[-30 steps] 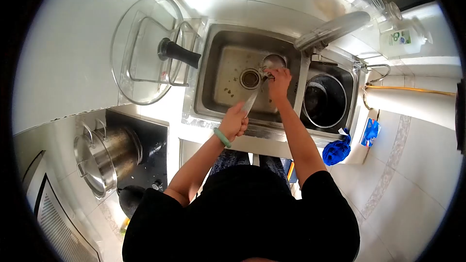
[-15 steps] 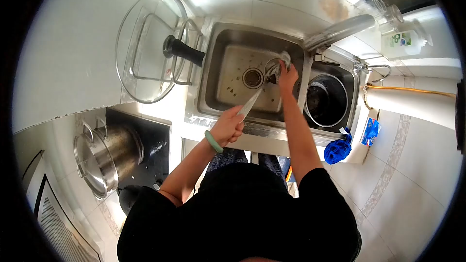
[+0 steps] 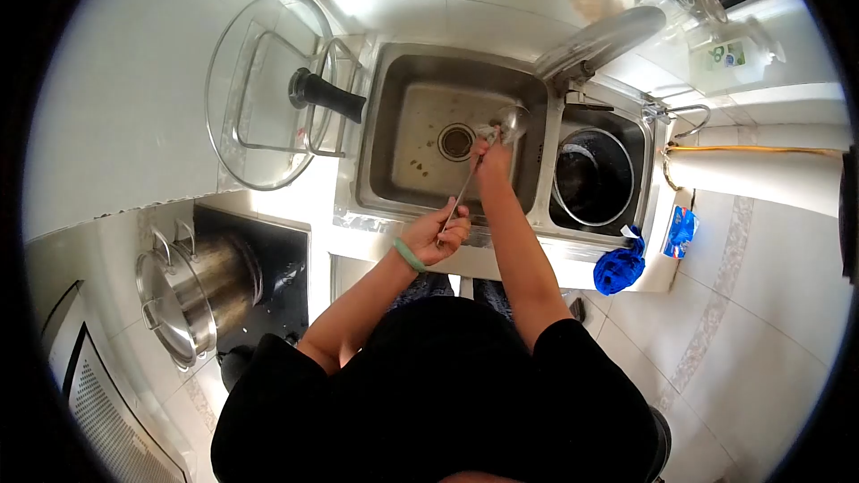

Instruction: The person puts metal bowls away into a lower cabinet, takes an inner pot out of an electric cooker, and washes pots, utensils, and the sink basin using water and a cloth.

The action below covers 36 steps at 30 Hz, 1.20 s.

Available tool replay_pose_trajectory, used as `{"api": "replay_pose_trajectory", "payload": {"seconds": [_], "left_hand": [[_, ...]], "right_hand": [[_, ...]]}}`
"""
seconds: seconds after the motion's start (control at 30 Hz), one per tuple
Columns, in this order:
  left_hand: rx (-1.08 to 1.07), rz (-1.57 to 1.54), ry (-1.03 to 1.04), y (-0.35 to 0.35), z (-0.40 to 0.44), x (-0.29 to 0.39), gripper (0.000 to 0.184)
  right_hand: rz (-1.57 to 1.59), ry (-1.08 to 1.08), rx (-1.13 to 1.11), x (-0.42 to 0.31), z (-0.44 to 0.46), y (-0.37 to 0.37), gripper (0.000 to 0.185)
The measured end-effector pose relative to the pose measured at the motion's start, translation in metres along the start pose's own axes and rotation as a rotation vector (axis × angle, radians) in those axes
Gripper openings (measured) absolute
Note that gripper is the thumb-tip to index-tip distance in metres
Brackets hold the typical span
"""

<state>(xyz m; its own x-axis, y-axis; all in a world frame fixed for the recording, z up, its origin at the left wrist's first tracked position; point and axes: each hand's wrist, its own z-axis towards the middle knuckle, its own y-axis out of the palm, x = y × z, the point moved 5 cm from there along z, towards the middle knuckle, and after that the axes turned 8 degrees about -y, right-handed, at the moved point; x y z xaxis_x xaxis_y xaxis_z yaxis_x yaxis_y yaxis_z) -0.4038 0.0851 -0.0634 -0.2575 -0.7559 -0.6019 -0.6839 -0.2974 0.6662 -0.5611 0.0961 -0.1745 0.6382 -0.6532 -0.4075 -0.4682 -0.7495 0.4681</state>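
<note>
A long thin metal utensil (image 3: 464, 186), seen nearly edge-on, slants over the front of the large sink basin (image 3: 394, 125). My left hand (image 3: 436, 234), below a green bracelet (image 3: 409, 255), is closed around its lower end at the sink's front edge. My right hand (image 3: 492, 164) is closed near its upper end, right of the drain (image 3: 456, 142). A whitish, shiny mass (image 3: 510, 125) lies just beyond my right fingers; whether it is cloth or water is unclear.
A dark pot (image 3: 593, 177) sits in the right basin under the faucet (image 3: 608, 43). A glass lid (image 3: 268, 89) stands in a rack at left. A steel pot (image 3: 201, 291) is on the stove. Blue cloth (image 3: 619, 268) hangs at the right front edge.
My right hand has moved left and toward me, onto the utensil. The utensil has turned from showing its flat side to nearly edge-on. The view has shifted slightly.
</note>
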Motion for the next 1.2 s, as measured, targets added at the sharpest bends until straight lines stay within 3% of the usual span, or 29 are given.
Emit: {"api": "replay_pose_trajectory", "payload": {"seconds": [0.07, 0.13, 0.17, 0.2, 0.23, 0.27, 0.3, 0.33, 0.4, 0.43, 0.5, 0.63, 0.7, 0.73, 0.8, 0.83, 0.9, 1.03, 1.1, 1.13, 1.2], "left_hand": [[-0.019, 0.071, 0.042, -0.007, 0.005, 0.009, 0.021], [-0.042, 0.141, 0.090, -0.003, 0.008, 0.014, 0.017], [0.073, 0.385, 0.219, -0.001, 0.007, 0.021, 0.013], [0.191, 0.628, 0.350, 0.002, 0.004, 0.026, 0.009], [0.189, 0.629, 0.356, 0.006, 0.002, 0.025, 0.009], [0.318, 0.701, 0.420, 0.005, -0.001, 0.027, 0.006], [0.451, 0.768, 0.481, 0.004, -0.005, 0.029, 0.004], [0.452, 0.767, 0.484, 0.000, -0.006, 0.028, 0.004], [0.625, 1.003, 0.542, -0.010, -0.010, 0.027, 0.007], [0.625, 1.007, 0.541, -0.012, -0.012, 0.022, 0.007], [0.715, 1.151, 0.603, -0.012, -0.019, 0.015, 0.011], [0.643, 1.248, 0.610, -0.016, -0.031, 0.014, 0.014], [0.699, 1.366, 0.706, -0.010, -0.039, 0.013, 0.015], [0.696, 1.363, 0.711, -0.014, -0.040, 0.016, 0.015], [0.631, 1.450, 0.762, -0.022, -0.046, 0.024, 0.019], [0.634, 1.447, 0.765, -0.020, -0.054, 0.025, 0.019], [0.741, 1.613, 0.656, -0.014, -0.066, 0.022, 0.019], [0.761, 1.794, 0.681, -0.003, -0.081, 0.018, 0.020], [0.725, 1.778, 0.672, -0.006, -0.084, 0.018, 0.020], [0.687, 1.765, 0.659, -0.007, -0.085, 0.016, 0.021], [0.673, 1.735, 0.646, -0.012, -0.087, 0.016, 0.021]], "right_hand": [[0.095, 0.032, -0.065, 0.008, -0.024, 0.002, 0.017], [-0.302, -0.045, -0.273, 0.010, -0.041, 0.010, 0.016], [-0.608, -0.045, -0.239, 0.027, -0.016, -0.016, 0.021], [-0.610, -0.045, -0.245, 0.026, -0.032, -0.012, 0.021], [-0.714, -0.128, -0.336, 0.021, -0.066, 0.000, 0.032], [-0.817, -0.213, -0.426, 0.018, -0.085, 0.009, 0.044], [-0.861, -0.302, -0.522, 0.021, -0.080, 0.007, 0.049], [-0.861, -0.300, -0.524, 0.031, -0.055, -0.008, 0.049], [-1.434, -0.844, -0.570, 0.033, -0.005, -0.022, 0.051], [-1.431, -0.845, -0.567, 0.020, -0.016, -0.011, 0.051], [-1.992, -0.989, -0.385, -0.013, -0.044, 0.017, 0.035], [-2.169, -0.824, -0.322, -0.050, -0.073, 0.042, 0.043], [-2.034, -1.483, -0.133, -0.057, -0.081, 0.043, 0.044], [-2.036, -1.487, -0.138, -0.054, -0.069, 0.036, 0.044], [-1.653, -1.331, -0.441, -0.049, -0.042, 0.029, 0.057], [-1.652, -1.330, -0.446, -0.055, -0.040, 0.034, 0.057], [-1.466, -0.372, -0.682, -0.044, -0.016, 0.027, 0.068], [-1.417, -0.201, -0.686, -0.047, -0.002, 0.032, 0.046], [-1.429, 0.159, -0.318, -0.062, -0.026, 0.032, 0.036], [-1.432, 0.161, -0.318, -0.063, -0.018, 0.025, 0.036], [-1.034, 0.252, -0.415, -0.054, 0.007, 0.008, 0.048]]}}
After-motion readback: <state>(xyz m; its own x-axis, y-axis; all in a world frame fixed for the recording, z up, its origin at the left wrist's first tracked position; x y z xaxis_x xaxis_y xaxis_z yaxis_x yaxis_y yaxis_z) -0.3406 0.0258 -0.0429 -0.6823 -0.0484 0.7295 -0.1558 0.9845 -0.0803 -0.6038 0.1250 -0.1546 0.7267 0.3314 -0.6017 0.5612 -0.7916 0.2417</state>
